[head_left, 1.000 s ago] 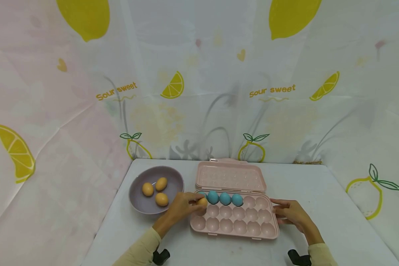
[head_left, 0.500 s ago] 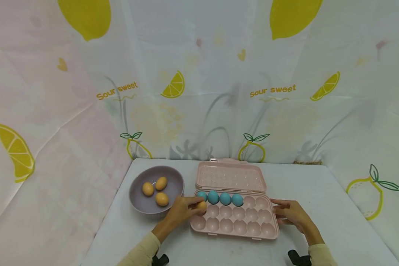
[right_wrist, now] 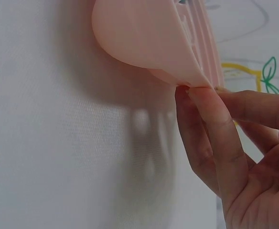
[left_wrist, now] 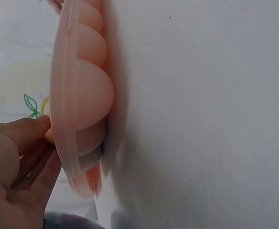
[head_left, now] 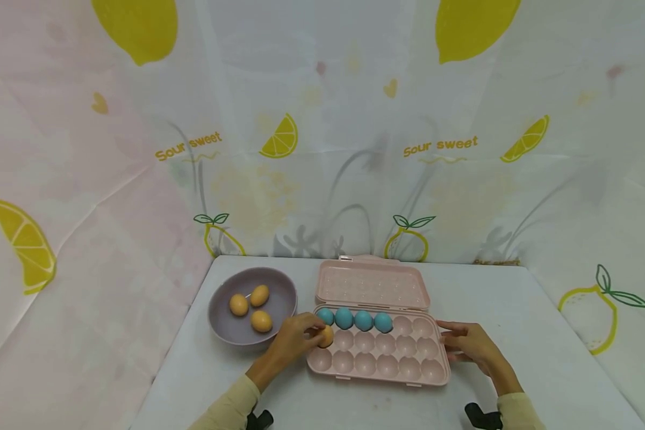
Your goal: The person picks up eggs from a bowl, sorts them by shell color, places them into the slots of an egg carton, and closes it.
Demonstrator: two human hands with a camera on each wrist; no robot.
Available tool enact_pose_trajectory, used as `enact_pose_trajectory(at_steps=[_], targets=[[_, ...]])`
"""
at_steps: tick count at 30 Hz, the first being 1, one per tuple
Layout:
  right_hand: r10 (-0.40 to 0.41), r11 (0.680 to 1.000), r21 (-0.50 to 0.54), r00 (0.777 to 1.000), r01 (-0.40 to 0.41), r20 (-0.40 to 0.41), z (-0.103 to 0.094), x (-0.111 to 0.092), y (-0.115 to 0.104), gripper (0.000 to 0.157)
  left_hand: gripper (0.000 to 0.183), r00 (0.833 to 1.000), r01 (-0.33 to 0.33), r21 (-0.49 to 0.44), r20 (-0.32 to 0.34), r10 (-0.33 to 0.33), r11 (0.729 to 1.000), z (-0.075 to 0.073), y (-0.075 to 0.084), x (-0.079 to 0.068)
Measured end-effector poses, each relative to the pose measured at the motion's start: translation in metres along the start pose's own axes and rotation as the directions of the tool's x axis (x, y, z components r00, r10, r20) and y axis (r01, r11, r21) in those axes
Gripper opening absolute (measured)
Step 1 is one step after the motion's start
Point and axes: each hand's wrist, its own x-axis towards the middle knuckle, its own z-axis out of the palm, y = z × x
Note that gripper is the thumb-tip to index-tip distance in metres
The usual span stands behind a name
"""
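Note:
In the head view, my left hand (head_left: 292, 340) is at the left end of a pink egg carton (head_left: 384, 364). Its thumb and fingertips pinch a yellow egg (head_left: 326, 336) at the leftmost cup of the middle row. In the left wrist view, only a sliver of that egg (left_wrist: 49, 137) shows between thumb and fingers, beside the carton rim. My right hand (head_left: 475, 346) holds the carton's right edge. The right wrist view shows its fingertips (right_wrist: 209, 100) at the rim. Several blue eggs (head_left: 364, 321) fill the left cups of the back row.
Left of the carton stands a grey-purple bowl (head_left: 223, 325) with three yellow eggs (head_left: 261, 321) inside. The carton's lid (head_left: 373, 283) lies open toward the back of the white table (head_left: 521, 316). A lemon-print curtain (head_left: 333, 149) hangs behind and at both sides.
The yellow egg in my left hand has lowered slightly toward the cup, and my fingers have shifted a little left, exposing more of it and the leftmost blue egg. My right hand stays put.

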Motion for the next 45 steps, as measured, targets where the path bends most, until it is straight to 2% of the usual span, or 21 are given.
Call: enact_pose_trajectory(at_steps=[4,9,13,18,22,25,30,34,38,41,45], targets=[[0.000,1.000,-0.003,1.000,0.000,-0.002,0.000,0.000,0.001,0.050,0.021,1.000,-0.002,-0.002,0.012,0.002,1.000,-0.001,0.001,0.001],[-0.004,1.000,-0.003,1.000,0.004,0.003,0.000,0.000,0.001,0.050,0.021,0.999,-0.006,-0.052,0.048,0.008,0.999,-0.007,0.004,0.004],[0.003,1.000,-0.008,1.000,-0.003,-0.005,0.000,0.000,0.001,0.050,0.021,0.997,-0.015,-0.072,0.072,0.020,0.997,-0.017,0.007,0.009],[-0.001,1.000,-0.017,1.000,0.001,-0.005,-0.001,-0.001,0.000,0.050,0.022,0.996,0.016,-0.051,0.093,-0.012,0.999,-0.033,0.009,0.016],[0.008,1.000,-0.020,1.000,-0.008,-0.011,-0.001,0.000,0.000,0.050,0.023,0.997,0.021,0.011,0.080,-0.022,1.000,-0.045,0.008,0.015],[0.012,1.000,-0.023,1.000,-0.013,-0.014,0.000,0.000,0.001,0.049,0.024,0.999,0.010,0.056,0.037,-0.012,0.998,-0.053,0.006,0.013],[0.011,1.000,-0.019,1.000,-0.011,-0.013,0.000,-0.001,0.000,0.050,0.022,1.000,0.024,0.070,0.015,-0.025,0.997,-0.066,0.000,0.011],[0.008,1.000,-0.014,1.000,-0.008,-0.010,0.000,-0.002,0.000,0.050,0.019,0.996,0.066,0.097,0.048,-0.071,0.993,-0.075,-0.006,0.008],[0.005,1.000,-0.017,1.000,-0.005,-0.006,0.000,-0.001,-0.001,0.050,0.017,0.984,0.154,0.135,0.065,-0.164,0.979,-0.086,-0.007,0.006],[0.014,1.000,-0.016,1.000,-0.014,-0.009,-0.001,-0.001,0.000,0.050,0.015,0.965,0.231,0.168,0.087,-0.248,0.958,-0.093,-0.006,0.006],[0.016,1.000,-0.013,1.000,-0.016,-0.009,-0.001,0.001,0.001,0.050,0.017,0.924,0.343,0.248,0.085,-0.373,0.906,-0.099,-0.004,0.006]])
